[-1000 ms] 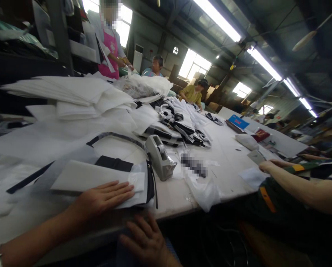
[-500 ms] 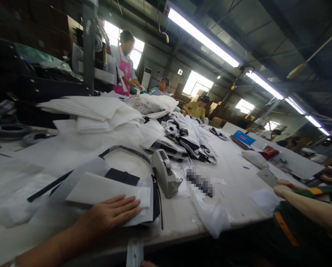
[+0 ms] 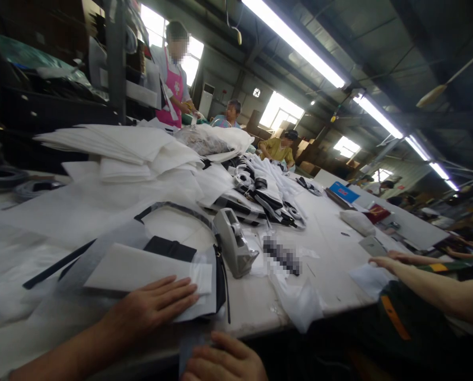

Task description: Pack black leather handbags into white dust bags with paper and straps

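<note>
My left hand (image 3: 153, 304) lies flat, fingers stretched, on a folded white sheet (image 3: 121, 267) over a black bag (image 3: 171, 248). The bag's dark strap (image 3: 176, 205) loops out behind, and its zipped side (image 3: 219, 275) shows to the right. Low in the view, at the table's front edge, my right hand (image 3: 226, 360) is closed with curled fingers over a pale plastic packet (image 3: 185, 346), most of which it covers. A grey tape dispenser (image 3: 233, 243) stands right of the bag.
Stacked white sheets (image 3: 113, 145) and heaped black-and-white bags (image 3: 256, 196) fill the table behind. Crumpled clear plastic (image 3: 300, 301) hangs over the front edge. A co-worker's arm (image 3: 427, 283) reaches in from the right over a white sheet (image 3: 369, 278). Other people work farther back.
My right hand has risen into view at the table edge and now covers most of the packet. My left hand stays on the sheet. The co-worker's hand at right has moved toward the white sheet.
</note>
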{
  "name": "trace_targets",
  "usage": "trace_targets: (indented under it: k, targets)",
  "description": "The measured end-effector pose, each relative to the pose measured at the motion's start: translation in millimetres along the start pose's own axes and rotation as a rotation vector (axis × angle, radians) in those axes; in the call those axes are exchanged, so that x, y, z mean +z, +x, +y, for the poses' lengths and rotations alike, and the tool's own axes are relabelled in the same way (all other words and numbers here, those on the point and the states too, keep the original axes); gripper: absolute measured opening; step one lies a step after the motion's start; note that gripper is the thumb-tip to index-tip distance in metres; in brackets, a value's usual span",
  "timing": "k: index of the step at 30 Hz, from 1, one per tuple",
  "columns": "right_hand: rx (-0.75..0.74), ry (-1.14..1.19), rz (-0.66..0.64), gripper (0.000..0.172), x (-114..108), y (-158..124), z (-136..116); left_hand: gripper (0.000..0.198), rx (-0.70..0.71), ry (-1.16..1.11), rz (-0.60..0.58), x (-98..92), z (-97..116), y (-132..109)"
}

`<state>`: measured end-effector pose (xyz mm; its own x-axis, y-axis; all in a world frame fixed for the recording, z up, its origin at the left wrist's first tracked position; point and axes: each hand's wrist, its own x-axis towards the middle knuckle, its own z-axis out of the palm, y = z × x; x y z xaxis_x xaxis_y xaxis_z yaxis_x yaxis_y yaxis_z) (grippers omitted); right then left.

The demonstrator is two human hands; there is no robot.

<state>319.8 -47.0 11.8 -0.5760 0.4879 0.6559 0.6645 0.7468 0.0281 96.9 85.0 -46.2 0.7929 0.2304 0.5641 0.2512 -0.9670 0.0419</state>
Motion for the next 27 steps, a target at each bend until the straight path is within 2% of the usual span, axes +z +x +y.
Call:
trace_targets:
  k: [3, 6, 11, 13, 17, 22, 27]
  targets:
    - [0.006, -0.051, 0.018, 0.012, -2, 8, 6, 0.044, 0.016, 0.01, -0.007, 0.7, -1, 0]
    - [0.051, -0.025, 0.039, 0.017, -3, 13, 14, 0.042, 0.008, -0.019, 0.003, 0.5, -2, 0]
    - [0.293, 0.147, 0.049, 0.023, 0, 24, 21, 0.039, 0.028, 0.0, 0.024, 1.8, -2, 0]
    - [0.343, 0.186, 0.071, 0.024, 3, 28, 22, 0.04, 0.022, 0.034, 0.028, 3.0, 0, 0]
    - [0.229, 0.098, 0.118, 0.025, 13, 29, 18, 0.042, 0.006, 0.074, 0.04, 5.3, 5, 0]
    - [0.099, -0.044, 0.159, 0.021, 23, 17, 10, 0.042, 0.035, 0.082, 0.026, 4.8, 4, 0]
    - [0.123, -0.077, 0.04, 0.022, 24, 3, 17, 0.042, 0.068, 0.057, 0.033, 1.9, 1, 1]
